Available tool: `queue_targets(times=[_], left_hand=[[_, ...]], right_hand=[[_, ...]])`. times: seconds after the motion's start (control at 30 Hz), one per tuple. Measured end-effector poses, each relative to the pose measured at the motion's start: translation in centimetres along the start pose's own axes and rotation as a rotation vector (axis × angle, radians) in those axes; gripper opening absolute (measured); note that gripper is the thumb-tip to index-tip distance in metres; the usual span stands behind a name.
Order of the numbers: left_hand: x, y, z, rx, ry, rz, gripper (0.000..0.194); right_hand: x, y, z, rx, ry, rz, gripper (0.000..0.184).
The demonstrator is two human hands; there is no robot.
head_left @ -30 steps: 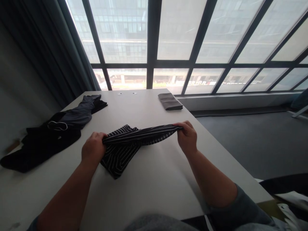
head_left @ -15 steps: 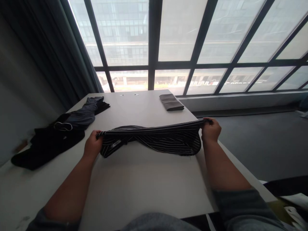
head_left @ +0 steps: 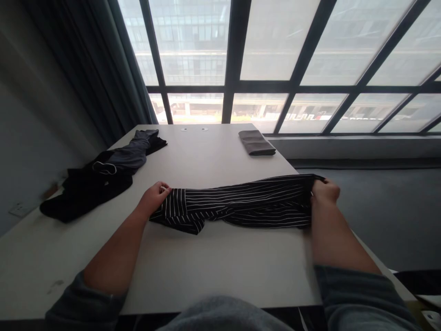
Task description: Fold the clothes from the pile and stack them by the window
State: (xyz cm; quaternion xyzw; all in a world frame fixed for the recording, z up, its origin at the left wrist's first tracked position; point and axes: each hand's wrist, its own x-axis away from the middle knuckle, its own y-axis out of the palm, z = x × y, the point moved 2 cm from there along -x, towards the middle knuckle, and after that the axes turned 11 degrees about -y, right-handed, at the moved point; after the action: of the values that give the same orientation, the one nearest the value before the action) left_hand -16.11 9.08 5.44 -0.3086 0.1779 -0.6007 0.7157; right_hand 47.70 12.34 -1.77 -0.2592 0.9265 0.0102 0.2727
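Observation:
A black garment with thin white stripes (head_left: 241, 204) lies stretched across the middle of the white table (head_left: 213, 271). My left hand (head_left: 154, 196) pinches its left end, fingers closed on the cloth. At the table's right edge my right hand (head_left: 324, 193) grips the garment's other end. The cloth rests on the tabletop between both hands, with a small fold bunched near its left part.
A heap of dark clothes (head_left: 103, 177) lies on the table's far left. A folded grey cloth (head_left: 257, 142) sits at the far right corner. Large windows (head_left: 275, 59) and a dark curtain (head_left: 99, 69) stand behind; grey floor (head_left: 372, 207) lies to the right.
My hands have drawn apart, pulling the striped garment out from a bunched bundle to full length, and lowered it flat onto the table. The camera has shifted slightly left.

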Motion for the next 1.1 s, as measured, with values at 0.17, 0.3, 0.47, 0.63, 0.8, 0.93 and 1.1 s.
queue_targets(times=[0.17, 0.3, 0.47, 0.63, 0.8, 0.93, 1.1], left_hand=[[-0.6, -1.7, -1.1, -0.267, -0.054, -0.017, 0.05], [1.0, -3.1, -1.4, -0.446, -0.063, -0.301, 0.048], [3.5, -1.7, 0.4, -0.349, 0.078, -0.448, 0.047], [3.9, -0.5, 2.4, -0.229, 0.18, -0.298, 0.05], [2.7, -1.2, 1.7, -0.186, 0.129, 0.126, 0.056], [2.0, -1.7, 0.8, -0.168, 0.09, 0.339, 0.047], [1.9, -0.7, 0.8, 0.095, 0.144, 0.103, 0.049]], right_hand=[[3.2, 3.3, -2.2, 0.17, -0.021, -0.246, 0.033], [6.2, 4.3, -8.7, 0.227, -0.448, -0.424, 0.027], [15.5, 4.6, -17.5, -0.042, -0.502, -0.903, 0.027], [25.5, 6.2, -21.2, -0.145, -0.523, -1.326, 0.019], [27.5, 8.9, -20.8, 0.035, -0.491, -1.29, 0.034], [28.0, 11.1, -21.5, 0.081, -0.471, -1.297, 0.041], [29.4, 13.8, -22.4, 0.15, -0.43, -1.261, 0.051]])
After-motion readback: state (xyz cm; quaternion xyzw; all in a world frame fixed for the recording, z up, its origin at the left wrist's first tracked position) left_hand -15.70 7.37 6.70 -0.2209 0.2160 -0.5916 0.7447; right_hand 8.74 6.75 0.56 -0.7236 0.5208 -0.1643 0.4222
